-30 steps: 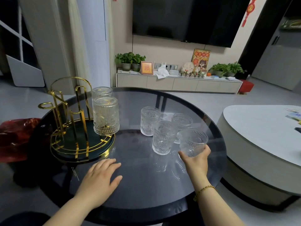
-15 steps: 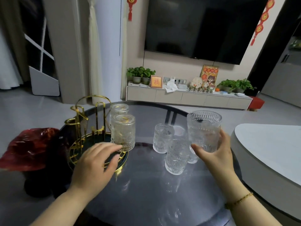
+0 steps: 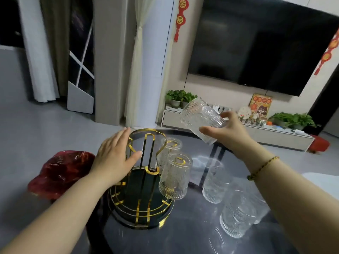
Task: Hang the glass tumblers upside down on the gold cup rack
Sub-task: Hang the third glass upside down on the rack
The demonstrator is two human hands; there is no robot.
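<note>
The gold cup rack [image 3: 146, 151] stands on its round dark tray [image 3: 128, 213] at the left of the round glass table [image 3: 183, 235]. Two ribbed glass tumblers hang upside down on its right side, a near one [image 3: 175, 176] and a far one [image 3: 170, 146]. My right hand [image 3: 225, 129] holds a third tumbler [image 3: 200, 118] tilted on its side in the air, above and right of the rack. My left hand [image 3: 115, 154] is spread open against the rack's left side, fingers by the top loop. Three more tumblers stand upright at the right, the nearest [image 3: 236, 215] in front.
A shiny red bag [image 3: 60, 171] sits low, left of the table. A white rounded table edge [image 3: 322, 182] shows at the far right. Behind are a low TV cabinet [image 3: 256, 132] with plants and a wall-mounted TV [image 3: 256, 44].
My right hand lifted a tumbler off the table and tipped it sideways, carrying it up and left toward the rack. My left hand rose from the tabletop to the rack's left side.
</note>
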